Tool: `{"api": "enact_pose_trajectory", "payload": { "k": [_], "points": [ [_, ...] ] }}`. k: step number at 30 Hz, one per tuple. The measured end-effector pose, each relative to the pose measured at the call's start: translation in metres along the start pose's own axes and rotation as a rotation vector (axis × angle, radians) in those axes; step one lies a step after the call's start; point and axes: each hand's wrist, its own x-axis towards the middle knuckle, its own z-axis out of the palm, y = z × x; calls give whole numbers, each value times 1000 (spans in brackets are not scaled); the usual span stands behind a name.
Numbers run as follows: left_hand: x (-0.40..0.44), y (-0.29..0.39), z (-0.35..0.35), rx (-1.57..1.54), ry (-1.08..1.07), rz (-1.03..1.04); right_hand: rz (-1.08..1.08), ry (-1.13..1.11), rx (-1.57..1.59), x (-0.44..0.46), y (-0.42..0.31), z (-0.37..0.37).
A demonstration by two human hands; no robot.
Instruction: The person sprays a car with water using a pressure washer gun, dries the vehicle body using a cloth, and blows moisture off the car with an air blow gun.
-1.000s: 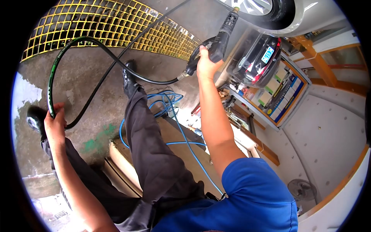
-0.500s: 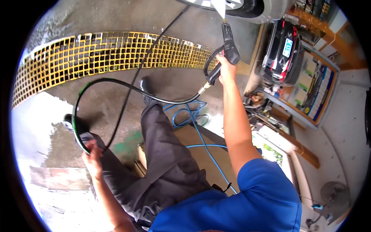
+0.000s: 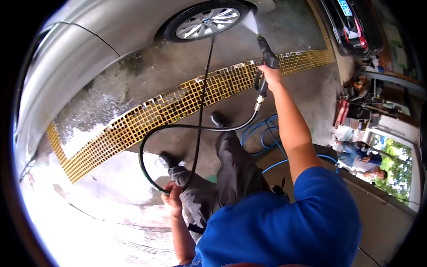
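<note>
My right hand (image 3: 272,76) is wrapped round the grip of a black spray gun (image 3: 268,54), held out at arm's length. White spray (image 3: 250,23) leaves its nozzle beside the car wheel (image 3: 207,22), near the tyre's right edge. A black hose (image 3: 180,126) runs from the gun's metal coupling in a loop to my left hand (image 3: 173,196), whose fingers are closed round it. Another stretch of the hose rises from there towards the wheel.
A silver car (image 3: 102,26) stands at the top left. Yellow grating (image 3: 178,104) crosses the wet floor. Blue hose (image 3: 267,133) lies coiled right of my legs. A dark car (image 3: 351,29) and a person (image 3: 362,156) are at the right.
The view has swung left, bringing more of the silver car and its wheel into sight. Spray now fans out from the nozzle. Both hands keep their hold.
</note>
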Motion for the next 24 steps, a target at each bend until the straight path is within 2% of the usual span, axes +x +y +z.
{"api": "enact_pose_trajectory", "payload": {
  "k": [1,5,6,9,12,13,14,16,20,22,24],
  "points": [
    [4,11,0,6,-33,5,6,-11,43,-7,-12,-13],
    [14,44,5,93,-118,44,26,-270,-187,-31,-35,-54],
    [17,46,1,101,-131,6,-9,-377,-209,-34,-34,-59],
    [25,42,-3,191,-113,-70,-110,-500,-344,-65,-55,-68],
    [23,33,4,198,-101,-73,-272,-651,-390,-73,-49,-58],
    [22,31,8,221,-95,-69,-318,-700,-250,-80,-51,-51],
    [18,27,15,215,-90,-66,-367,-756,-251,-84,-54,-50],
    [8,22,34,276,-70,-102,-392,-857,-312,-74,-41,-33],
    [-24,1,76,165,-30,-162,-354,-1029,-365,-73,-51,-37],
    [-38,-12,84,124,-3,-191,-605,-1046,-477,-78,-49,-28],
    [-45,-21,88,94,20,-176,-648,-1104,-515,-86,-64,-23]
  ]
}}
